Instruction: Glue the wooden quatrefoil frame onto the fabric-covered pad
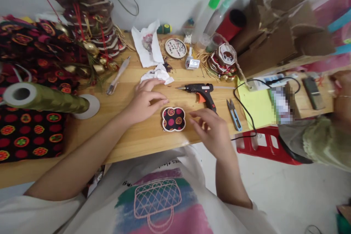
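A small four-lobed piece with a pale rim and dark patterned fabric (173, 120) lies flat on the wooden table, between my two hands. Up and to the left of it is my left hand (145, 101), its fingers apart and holding nothing. My right hand (212, 128) hovers just right of the piece, fingers loosely curled and apart, with nothing visible in them. Beyond the piece lies a black hot glue gun (202, 91) with an orange trigger. Blue thread snips (234, 115) rest to the right of my right hand.
Crumpled tissue (157, 73), a small glue bottle (192, 62) and a round printed disc (176, 48) lie farther back. A green ribbon roll (55, 98) and stacked ornaments (95, 11) stand left. At right are a cardboard box (274, 36), a power strip (267, 81) and another person's arm (341, 109).
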Action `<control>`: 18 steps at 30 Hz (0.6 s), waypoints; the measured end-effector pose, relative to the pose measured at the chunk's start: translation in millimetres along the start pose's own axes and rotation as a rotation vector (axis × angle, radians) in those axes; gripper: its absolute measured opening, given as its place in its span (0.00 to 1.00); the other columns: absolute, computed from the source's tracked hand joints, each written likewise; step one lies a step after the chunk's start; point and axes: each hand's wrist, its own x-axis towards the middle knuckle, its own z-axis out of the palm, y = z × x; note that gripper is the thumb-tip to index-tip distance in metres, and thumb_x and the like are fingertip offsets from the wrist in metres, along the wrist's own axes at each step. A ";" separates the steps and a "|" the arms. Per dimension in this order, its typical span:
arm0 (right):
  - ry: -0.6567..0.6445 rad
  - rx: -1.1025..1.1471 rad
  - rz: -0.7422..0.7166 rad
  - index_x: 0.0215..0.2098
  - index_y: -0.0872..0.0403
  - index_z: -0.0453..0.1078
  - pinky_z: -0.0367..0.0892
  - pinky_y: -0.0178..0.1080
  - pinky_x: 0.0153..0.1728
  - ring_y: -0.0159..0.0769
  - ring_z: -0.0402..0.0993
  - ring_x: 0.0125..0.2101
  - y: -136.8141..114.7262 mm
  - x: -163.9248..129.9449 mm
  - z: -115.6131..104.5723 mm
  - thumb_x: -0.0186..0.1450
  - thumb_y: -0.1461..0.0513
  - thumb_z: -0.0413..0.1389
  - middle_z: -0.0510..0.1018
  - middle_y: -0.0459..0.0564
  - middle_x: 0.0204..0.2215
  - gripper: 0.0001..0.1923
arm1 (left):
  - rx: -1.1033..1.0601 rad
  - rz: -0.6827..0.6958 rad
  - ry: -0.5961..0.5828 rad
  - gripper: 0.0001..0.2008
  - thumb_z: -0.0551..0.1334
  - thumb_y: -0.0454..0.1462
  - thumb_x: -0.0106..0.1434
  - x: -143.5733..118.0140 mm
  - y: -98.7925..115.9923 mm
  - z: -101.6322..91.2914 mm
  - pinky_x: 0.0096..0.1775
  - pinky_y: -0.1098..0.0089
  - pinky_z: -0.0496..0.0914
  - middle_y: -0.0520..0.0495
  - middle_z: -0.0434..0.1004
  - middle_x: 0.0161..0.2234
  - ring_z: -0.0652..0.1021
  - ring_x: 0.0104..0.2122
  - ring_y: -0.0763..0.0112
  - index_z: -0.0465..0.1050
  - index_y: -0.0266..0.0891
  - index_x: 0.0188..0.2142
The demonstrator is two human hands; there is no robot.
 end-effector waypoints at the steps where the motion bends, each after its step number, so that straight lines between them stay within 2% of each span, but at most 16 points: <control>1: -0.032 -0.015 -0.052 0.43 0.52 0.76 0.69 0.35 0.30 0.31 0.72 0.26 -5.8 5.5 9.6 0.66 0.59 0.55 0.79 0.50 0.36 0.11 | -0.004 0.001 -0.001 0.12 0.61 0.44 0.65 0.0 0.1 -0.2 0.62 0.49 0.59 0.44 0.72 0.58 0.68 0.60 0.55 0.82 0.44 0.35; 4: -0.085 -0.083 -0.128 0.50 0.51 0.75 0.71 0.37 0.37 0.34 0.75 0.33 -12.0 21.1 30.2 0.66 0.62 0.56 0.77 0.51 0.39 0.15 | -0.014 -0.003 0.001 0.12 0.60 0.44 0.65 0.2 1.1 -0.6 0.62 0.50 0.59 0.44 0.72 0.58 0.68 0.60 0.55 0.82 0.43 0.35; 7: -0.074 -0.148 -0.129 0.50 0.52 0.75 0.71 0.38 0.38 0.37 0.75 0.37 -8.1 30.8 38.5 0.66 0.62 0.56 0.75 0.52 0.39 0.15 | -0.032 -0.008 0.009 0.12 0.60 0.43 0.65 0.6 2.0 -0.6 0.62 0.51 0.59 0.43 0.72 0.58 0.69 0.59 0.55 0.82 0.43 0.35; 11: -0.052 -0.129 -0.147 0.47 0.50 0.78 0.69 0.37 0.35 0.34 0.73 0.34 -1.1 35.6 41.9 0.66 0.62 0.57 0.73 0.50 0.36 0.13 | -0.037 -0.040 -0.003 0.12 0.60 0.44 0.64 1.2 3.0 -0.8 0.62 0.51 0.59 0.45 0.72 0.58 0.69 0.60 0.55 0.82 0.44 0.34; 18: 0.046 0.046 -0.161 0.37 0.49 0.81 0.68 0.34 0.33 0.31 0.71 0.32 7.0 38.7 51.6 0.65 0.62 0.59 0.72 0.46 0.31 0.07 | -0.036 -0.046 -0.008 0.11 0.61 0.44 0.64 1.9 3.4 -1.5 0.62 0.53 0.58 0.47 0.72 0.58 0.68 0.60 0.57 0.81 0.45 0.34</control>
